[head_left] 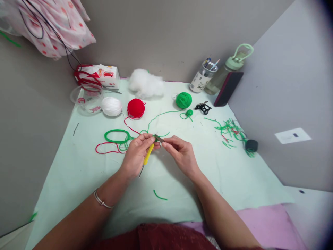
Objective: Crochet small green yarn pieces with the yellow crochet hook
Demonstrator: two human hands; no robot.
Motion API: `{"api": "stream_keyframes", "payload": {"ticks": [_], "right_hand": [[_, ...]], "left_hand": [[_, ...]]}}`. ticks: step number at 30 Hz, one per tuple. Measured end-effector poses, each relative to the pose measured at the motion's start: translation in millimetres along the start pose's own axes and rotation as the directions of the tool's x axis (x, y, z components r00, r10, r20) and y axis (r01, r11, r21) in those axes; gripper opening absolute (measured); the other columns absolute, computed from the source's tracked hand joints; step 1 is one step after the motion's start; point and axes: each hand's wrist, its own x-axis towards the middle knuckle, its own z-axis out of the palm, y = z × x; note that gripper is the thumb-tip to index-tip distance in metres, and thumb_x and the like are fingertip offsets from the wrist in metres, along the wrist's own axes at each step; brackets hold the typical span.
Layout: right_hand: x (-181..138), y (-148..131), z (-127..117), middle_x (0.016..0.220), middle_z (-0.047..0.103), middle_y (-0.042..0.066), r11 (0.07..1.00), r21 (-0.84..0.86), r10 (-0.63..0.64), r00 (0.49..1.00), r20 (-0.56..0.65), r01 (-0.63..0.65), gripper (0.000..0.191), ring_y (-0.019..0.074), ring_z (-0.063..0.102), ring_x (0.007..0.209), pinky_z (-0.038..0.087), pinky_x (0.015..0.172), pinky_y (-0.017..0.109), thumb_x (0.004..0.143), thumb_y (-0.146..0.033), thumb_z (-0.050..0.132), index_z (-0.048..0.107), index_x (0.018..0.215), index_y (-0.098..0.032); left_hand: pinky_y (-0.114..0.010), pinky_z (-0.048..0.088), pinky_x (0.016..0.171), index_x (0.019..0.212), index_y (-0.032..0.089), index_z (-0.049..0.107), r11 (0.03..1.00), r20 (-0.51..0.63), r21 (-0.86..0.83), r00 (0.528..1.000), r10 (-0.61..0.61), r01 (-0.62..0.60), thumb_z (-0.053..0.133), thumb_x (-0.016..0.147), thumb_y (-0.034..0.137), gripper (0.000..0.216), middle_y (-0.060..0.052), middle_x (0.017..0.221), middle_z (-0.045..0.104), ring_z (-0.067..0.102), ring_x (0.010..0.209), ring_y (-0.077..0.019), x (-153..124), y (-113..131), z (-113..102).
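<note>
My left hand [137, 152] is closed around a crochet hook with a yellow handle [148, 155], its metal end pointing down toward me. My right hand [179, 152] pinches a small dark piece [158, 139] right at the left fingertips; what it is I cannot make out. A strand of green yarn [158, 116] runs from the hands back to a green yarn ball [183, 100]. Loops of green and red yarn [117, 140] lie just left of my left hand on the pale green cloth [78, 166].
At the back lie a red yarn ball [135, 107], a white yarn ball [111, 106], white stuffing [145, 83], a plastic tub [87, 99], a pen jar [200, 78], a water bottle [229, 69] and a black clip [203, 107]. Green yarn scraps [230, 130] lie right.
</note>
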Motion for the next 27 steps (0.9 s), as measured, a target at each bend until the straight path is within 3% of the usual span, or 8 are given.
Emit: {"api": "stream_keyframes", "payload": {"ticks": [6,9,11,13,16,19,23,27], "right_hand": [[6.8,6.8,-17.1,0.073,0.064,0.001,0.992,-0.123,-0.040,0.974,-0.225,0.013,0.024,0.0164,0.057,0.063,0.050,0.062,0.032,0.095,-0.044,0.070,0.077,0.095,-0.021],[10.3,12.2,-29.1,0.106,0.070,0.010,0.901,-0.421,-0.270,0.897,-0.351,0.106,0.027,0.0248,0.069,0.092,0.060,0.084,0.042,0.097,-0.038,0.068,0.072,0.119,-0.023],[8.0,10.5,-28.9,0.132,0.065,0.016,0.752,-0.617,-0.475,0.840,-0.263,0.232,0.048,0.0325,0.065,0.123,0.058,0.102,0.052,0.094,-0.031,0.073,0.062,0.140,-0.024],[2.2,4.2,-20.4,0.132,0.066,0.015,0.615,-0.681,-0.594,0.801,-0.069,0.397,0.051,0.0291,0.066,0.123,0.059,0.102,0.048,0.097,-0.020,0.067,0.056,0.147,-0.027],[-6.8,-6.5,-0.2,0.129,0.069,0.012,0.402,-0.644,-0.664,0.691,0.284,0.651,0.048,0.0233,0.068,0.120,0.061,0.098,0.038,0.097,-0.005,0.056,0.063,0.138,-0.027],[-9.4,-10.3,12.4,0.126,0.072,0.013,0.259,-0.652,-0.699,0.604,0.383,0.712,0.035,0.0257,0.066,0.125,0.058,0.105,0.043,0.095,-0.004,0.059,0.068,0.124,-0.022],[-7.3,-8.8,8.3,0.120,0.073,0.016,0.211,-0.654,-0.741,0.556,0.378,0.726,0.026,0.0280,0.067,0.126,0.059,0.107,0.044,0.093,-0.006,0.065,0.068,0.116,-0.018],[-10.7,-11.9,-2.3,0.124,0.073,0.016,0.321,-0.622,-0.714,0.614,0.337,0.714,0.032,0.0253,0.072,0.119,0.065,0.097,0.040,0.097,-0.009,0.061,0.063,0.127,-0.020]], "left_hand": [[-0.032,0.062,0.088,0.080,0.016,0.071,0.997,-0.022,-0.067,0.999,-0.041,0.039,0.091,0.073,0.021,0.022,0.000,0.082,0.075,0.074,0.076,-0.0153,-1.4,3.2,-0.6],[-0.033,0.062,0.095,0.076,0.015,0.071,0.989,-0.025,-0.139,0.998,-0.049,0.045,0.087,0.077,0.016,0.016,-0.003,0.086,0.076,0.076,0.083,-0.0166,-1.7,5.5,-0.2],[-0.035,0.061,0.099,0.074,0.014,0.071,0.981,-0.025,-0.189,0.998,-0.057,0.051,0.083,0.080,0.013,0.013,-0.005,0.087,0.077,0.077,0.090,-0.0192,-2.4,6.0,1.1],[-0.035,0.060,0.102,0.075,0.013,0.072,0.971,-0.022,-0.231,0.998,-0.067,0.060,0.080,0.083,0.012,0.011,-0.006,0.088,0.077,0.077,0.096,-0.0213,-3.7,5.3,3.3],[-0.030,0.058,0.099,0.081,0.015,0.075,0.958,-0.016,-0.279,0.997,-0.074,0.066,0.078,0.086,0.013,0.006,-0.006,0.091,0.077,0.075,0.097,-0.0193,-6.6,3.7,7.2],[-0.023,0.057,0.090,0.081,0.016,0.075,0.950,-0.005,-0.305,0.997,-0.071,0.066,0.076,0.087,0.012,0.007,-0.004,0.090,0.076,0.072,0.093,-0.0151,-10.4,5.1,10.6],[-0.021,0.057,0.081,0.081,0.015,0.074,0.947,0.023,-0.318,0.999,-0.043,0.048,0.079,0.084,0.013,0.007,-0.003,0.087,0.073,0.070,0.090,-0.0139,-15.1,11.2,14.0],[-0.021,0.058,0.077,0.078,0.015,0.074,0.954,0.067,-0.297,0.998,-0.017,0.036,0.086,0.080,0.017,0.012,-0.002,0.085,0.071,0.070,0.086,-0.0139,-18.6,14.4,16.1]]}}
